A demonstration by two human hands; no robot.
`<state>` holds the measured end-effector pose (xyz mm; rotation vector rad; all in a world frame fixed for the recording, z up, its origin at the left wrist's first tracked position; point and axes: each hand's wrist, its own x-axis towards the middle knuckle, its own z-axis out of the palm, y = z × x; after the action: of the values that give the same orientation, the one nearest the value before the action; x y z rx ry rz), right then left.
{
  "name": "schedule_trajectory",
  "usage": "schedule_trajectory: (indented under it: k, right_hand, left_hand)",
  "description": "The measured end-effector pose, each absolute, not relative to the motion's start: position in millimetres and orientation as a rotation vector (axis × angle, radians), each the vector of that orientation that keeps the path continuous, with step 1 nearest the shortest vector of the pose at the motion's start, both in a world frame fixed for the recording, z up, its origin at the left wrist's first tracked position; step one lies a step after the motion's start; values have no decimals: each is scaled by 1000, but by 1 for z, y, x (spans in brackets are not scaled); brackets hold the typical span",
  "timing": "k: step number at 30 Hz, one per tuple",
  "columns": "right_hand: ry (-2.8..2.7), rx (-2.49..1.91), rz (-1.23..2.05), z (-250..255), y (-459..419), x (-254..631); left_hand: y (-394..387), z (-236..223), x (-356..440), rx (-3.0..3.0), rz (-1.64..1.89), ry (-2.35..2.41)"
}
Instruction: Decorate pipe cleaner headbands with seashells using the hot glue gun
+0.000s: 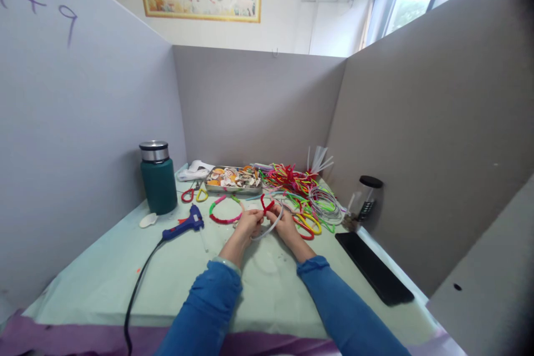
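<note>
In the middle of the table, my left hand point(250, 223) and my right hand point(284, 223) meet, both with closed fingers. A red pipe cleaner point(267, 208) is pinched between them, its two ends sticking up in a V. A pale grey hoop point(273, 226) curves between the hands, partly covered by the fingers. Whether the pipe cleaner is wrapped round the hoop, I cannot tell. Left of my hands lies a ring covered in coloured pipe cleaner point(225, 221), with red, green and pink sections.
At left are a blue glue gun point(183, 226) with a black cord, a green flask point(159, 186) and scissors point(195, 194). Behind stand a metal tray point(233, 189) of small pieces and a pipe cleaner pile point(292, 179). A black slab point(373, 268) and a jar point(364, 200) are right.
</note>
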<state>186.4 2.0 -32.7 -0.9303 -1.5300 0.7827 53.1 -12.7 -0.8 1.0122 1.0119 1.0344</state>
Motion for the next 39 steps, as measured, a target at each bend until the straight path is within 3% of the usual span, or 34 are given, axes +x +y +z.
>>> schedule_trajectory:
  k: [4, 11, 19, 30, 39]
  right_hand:
    - [-1506, -907, 889, -31, 0, 186]
    - [-1661, -1007, 501, -35, -2, 186]
    - [-1634, -1099, 388, -44, 3, 183]
    - [-1640, -1047, 514, -38, 1, 183]
    - [-1458, -946, 800, -29, 0, 186]
  left_hand:
    - [-13, 0, 52, 1035, 1025, 995]
    - [-16, 1, 55, 1098, 1061, 1028]
    - [-11, -4, 61, 1158, 1087, 1103]
    - [-9, -4, 58, 1113, 1092, 1170]
    - [-8, -6, 56, 1112, 1073, 1123]
